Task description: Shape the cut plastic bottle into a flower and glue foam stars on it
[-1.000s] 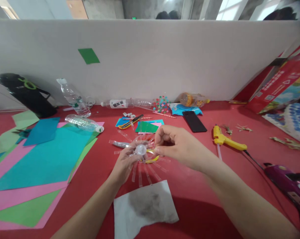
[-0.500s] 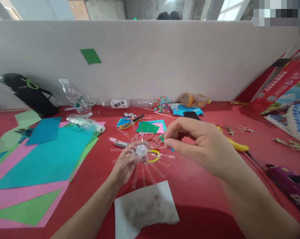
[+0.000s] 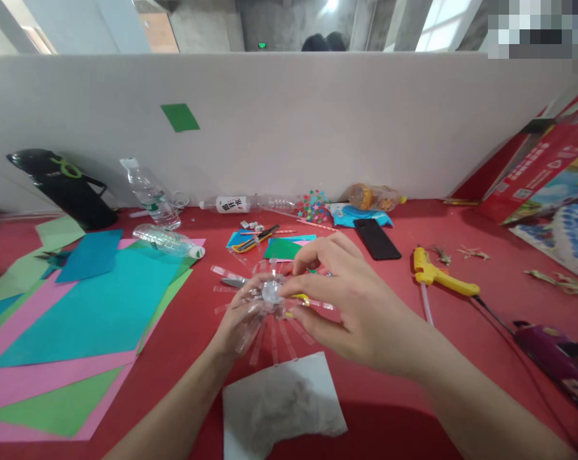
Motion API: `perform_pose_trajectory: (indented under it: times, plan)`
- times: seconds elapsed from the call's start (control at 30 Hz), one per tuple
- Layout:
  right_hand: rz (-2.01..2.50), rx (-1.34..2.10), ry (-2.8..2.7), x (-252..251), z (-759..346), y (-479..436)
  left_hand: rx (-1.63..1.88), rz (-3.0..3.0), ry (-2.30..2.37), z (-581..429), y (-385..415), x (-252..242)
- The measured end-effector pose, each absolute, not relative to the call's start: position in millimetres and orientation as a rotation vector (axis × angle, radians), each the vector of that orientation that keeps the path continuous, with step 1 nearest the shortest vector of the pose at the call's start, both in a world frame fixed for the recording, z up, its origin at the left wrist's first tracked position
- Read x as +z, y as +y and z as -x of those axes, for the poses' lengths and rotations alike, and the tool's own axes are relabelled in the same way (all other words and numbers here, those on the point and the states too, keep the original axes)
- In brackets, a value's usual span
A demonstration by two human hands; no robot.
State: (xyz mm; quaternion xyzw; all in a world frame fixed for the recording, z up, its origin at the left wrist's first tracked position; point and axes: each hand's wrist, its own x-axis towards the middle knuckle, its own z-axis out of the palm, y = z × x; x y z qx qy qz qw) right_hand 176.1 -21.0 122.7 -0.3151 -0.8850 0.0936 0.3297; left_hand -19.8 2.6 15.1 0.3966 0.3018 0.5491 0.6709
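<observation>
My left hand [image 3: 241, 310] is wrapped around the cut plastic bottle [image 3: 274, 342], whose clear strips fan out like petals. At its centre the whitish cap [image 3: 271, 292] faces up. My right hand [image 3: 336, 297] reaches in from the right with curved fingers apart, the index fingertip at the cap's edge. Whether it touches the cap I cannot tell. Beneath the strips lie scissors [image 3: 233, 282], their yellow handle partly hidden by the bottle and my right hand. Just below, a torn piece of smudged white paper [image 3: 286, 402] lies on the red table [image 3: 389, 409].
Coloured paper sheets [image 3: 85, 319] cover the left side. Behind are a box cutter [image 3: 255, 240], plastic bottles [image 3: 234, 204], star confetti [image 3: 313, 206] and a black phone [image 3: 377, 239]. A yellow glue gun [image 3: 442, 278] with its cord lies right. A white partition [image 3: 289, 128] closes the back.
My right hand has moved left and slightly down to the bottle's cap, and its pinched fingers have spread. The phone and glue gun now show more fully. My left hand keeps its hold.
</observation>
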Motion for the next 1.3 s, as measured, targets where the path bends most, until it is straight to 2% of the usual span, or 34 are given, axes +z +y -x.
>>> perform_pose_trajectory:
  times: [0.2, 0.53, 0.9, 1.17, 1.3]
  plan:
    - [0.814, 0.108, -2.361, 117, -169, -23, 1.296, -0.879, 0.794, 18, 1, 21]
    - [0.923, 0.318, -2.238, 116, -174, -17, 1.331, -0.931, 0.820, 18, 5, 20]
    - [1.058, 0.297, -2.172, 110, -170, -12, 1.365, -0.938, 0.831, 19, 6, 20]
    - [1.036, 0.116, -2.144, 101, -159, -14, 1.385, -0.927, 0.822, 18, 6, 20]
    - [1.034, 0.186, -2.124, 101, -160, -14, 1.380, -0.891, 0.827, 17, 6, 20]
